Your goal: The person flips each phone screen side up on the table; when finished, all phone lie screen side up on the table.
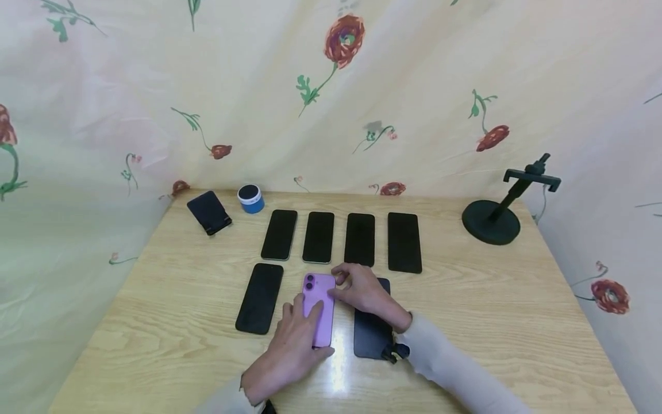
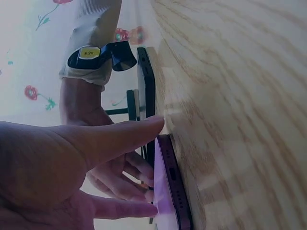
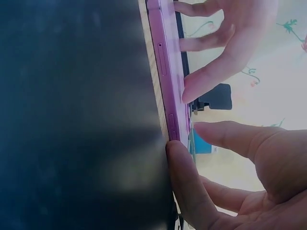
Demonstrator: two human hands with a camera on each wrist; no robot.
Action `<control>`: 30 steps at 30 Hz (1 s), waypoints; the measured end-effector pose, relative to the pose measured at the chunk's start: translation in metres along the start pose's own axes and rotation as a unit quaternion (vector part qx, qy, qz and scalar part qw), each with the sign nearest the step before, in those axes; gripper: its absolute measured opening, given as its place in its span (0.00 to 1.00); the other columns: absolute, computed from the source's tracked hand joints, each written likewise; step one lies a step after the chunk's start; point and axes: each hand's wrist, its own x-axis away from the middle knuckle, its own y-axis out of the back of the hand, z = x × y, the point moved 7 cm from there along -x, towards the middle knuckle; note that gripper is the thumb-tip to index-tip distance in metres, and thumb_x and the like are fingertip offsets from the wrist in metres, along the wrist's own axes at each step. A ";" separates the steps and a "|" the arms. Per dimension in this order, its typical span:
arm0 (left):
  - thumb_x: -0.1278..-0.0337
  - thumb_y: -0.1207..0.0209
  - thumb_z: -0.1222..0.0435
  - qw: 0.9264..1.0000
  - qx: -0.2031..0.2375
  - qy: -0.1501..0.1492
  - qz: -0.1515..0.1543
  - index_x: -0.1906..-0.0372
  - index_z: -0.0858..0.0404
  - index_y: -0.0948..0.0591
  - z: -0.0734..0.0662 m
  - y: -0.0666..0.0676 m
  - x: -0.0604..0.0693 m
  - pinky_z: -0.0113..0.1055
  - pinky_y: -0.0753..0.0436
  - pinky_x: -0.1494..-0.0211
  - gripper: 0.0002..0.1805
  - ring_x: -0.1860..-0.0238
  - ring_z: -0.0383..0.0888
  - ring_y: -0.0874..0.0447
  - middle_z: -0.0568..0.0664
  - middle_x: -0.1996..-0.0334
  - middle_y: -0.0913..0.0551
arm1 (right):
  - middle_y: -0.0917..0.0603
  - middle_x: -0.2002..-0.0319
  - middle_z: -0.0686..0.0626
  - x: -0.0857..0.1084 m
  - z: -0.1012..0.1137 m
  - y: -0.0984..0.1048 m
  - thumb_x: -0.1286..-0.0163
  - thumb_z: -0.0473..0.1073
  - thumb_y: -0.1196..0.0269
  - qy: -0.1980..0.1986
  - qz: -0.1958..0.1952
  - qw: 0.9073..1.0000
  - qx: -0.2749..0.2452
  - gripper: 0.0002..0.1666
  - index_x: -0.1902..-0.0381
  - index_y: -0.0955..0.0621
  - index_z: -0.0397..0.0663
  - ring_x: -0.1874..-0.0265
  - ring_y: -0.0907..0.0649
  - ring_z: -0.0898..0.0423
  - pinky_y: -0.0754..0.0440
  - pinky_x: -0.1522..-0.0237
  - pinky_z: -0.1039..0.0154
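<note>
A purple smartphone (image 1: 324,325) lies on the wooden table, its back and camera lenses facing up. My left hand (image 1: 289,345) reaches over it from the near left, with extended fingers resting on the back. In the left wrist view, the left thumb (image 2: 124,139) stretches across beside the phone's port end. On the far right side, my right hand (image 1: 364,290) grips the edge between index finger and thumb; the right wrist view has its index fingertip (image 3: 176,148) against the side frame. Beneath the right wrist lies a dark phone-like slab (image 1: 369,339), partly covered.
Several black phones, including one (image 1: 279,234) and another (image 1: 405,242), form a row behind the hands. Left of the purple phone lies another black phone (image 1: 260,299). Farther back are a dark folding stand (image 1: 209,211), a blue round speaker (image 1: 251,201) and a black stand (image 1: 491,221).
</note>
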 end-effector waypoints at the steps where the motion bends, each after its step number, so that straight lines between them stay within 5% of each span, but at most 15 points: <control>1: 0.50 0.23 0.50 1.000 -0.005 -0.004 -0.004 0.25 0.64 0.29 -0.001 0.001 -0.001 0.55 0.17 0.49 0.48 0.39 0.63 0.32 0.74 0.27 0.38 | 0.14 0.58 0.47 0.000 0.001 0.001 0.38 0.41 0.24 0.000 -0.002 1.000 0.002 0.27 0.41 0.16 0.41 0.73 0.23 0.59 0.28 0.74 0.68; 15: 0.48 0.23 0.52 0.999 -0.030 -0.008 -0.013 0.27 0.66 0.27 -0.010 0.004 -0.007 0.49 0.18 0.54 0.46 0.45 0.59 0.31 0.74 0.31 0.34 | 0.15 0.61 0.49 -0.002 0.003 0.003 0.39 0.41 0.23 -0.006 -0.014 1.000 0.014 0.25 0.45 0.14 0.42 0.69 0.24 0.57 0.27 0.65 0.65; 30: 0.49 0.23 0.51 0.999 -0.042 -0.006 -0.020 0.27 0.66 0.26 -0.010 0.001 -0.005 0.38 0.19 0.63 0.46 0.48 0.57 0.31 0.70 0.39 0.30 | 0.16 0.61 0.48 0.001 0.003 -0.004 0.40 0.41 0.23 -0.009 -0.009 1.000 0.000 0.26 0.44 0.15 0.42 0.71 0.24 0.57 0.29 0.70 0.67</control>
